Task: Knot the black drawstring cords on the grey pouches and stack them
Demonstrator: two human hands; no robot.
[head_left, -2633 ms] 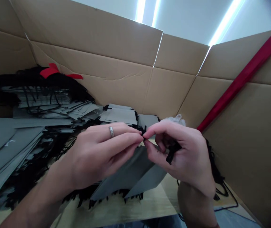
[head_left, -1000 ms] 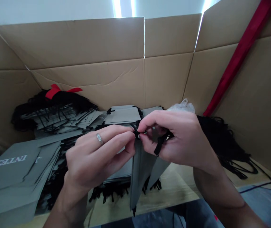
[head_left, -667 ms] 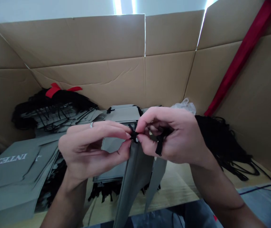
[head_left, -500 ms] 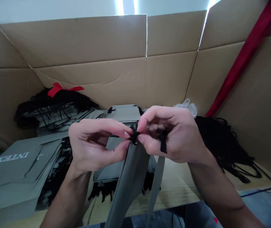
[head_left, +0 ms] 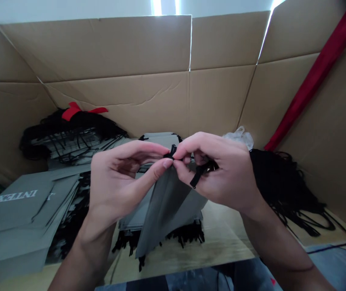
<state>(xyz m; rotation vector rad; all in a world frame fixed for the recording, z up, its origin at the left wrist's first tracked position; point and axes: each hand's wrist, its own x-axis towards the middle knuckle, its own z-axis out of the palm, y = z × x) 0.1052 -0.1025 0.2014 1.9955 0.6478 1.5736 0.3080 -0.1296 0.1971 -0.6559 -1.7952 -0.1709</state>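
A flat grey paper bag (head_left: pixel 163 206) hangs in the air before me, held by its top edge. My left hand (head_left: pixel 121 182) pinches a black cord (head_left: pixel 171 152) at that edge between thumb and fingertips. My right hand (head_left: pixel 221 169) pinches the same cord from the other side, and a loose black cord end (head_left: pixel 197 178) pokes out between its fingers. Both hands meet fingertip to fingertip above the table.
Stacks of grey bags (head_left: pixel 18 210) with black cords lie at the left and behind the hands. A black cord bundle tied with a red ribbon (head_left: pixel 76 112) sits at the back left, loose black cords (head_left: pixel 284 182) at the right. Cardboard walls (head_left: pixel 148 64) surround the table; a red strip (head_left: pixel 309 81) runs up the right.
The hanging grey bag has swung up and tilted to the left under my hands. My fingers have shifted on the cord and the hands have risen slightly.
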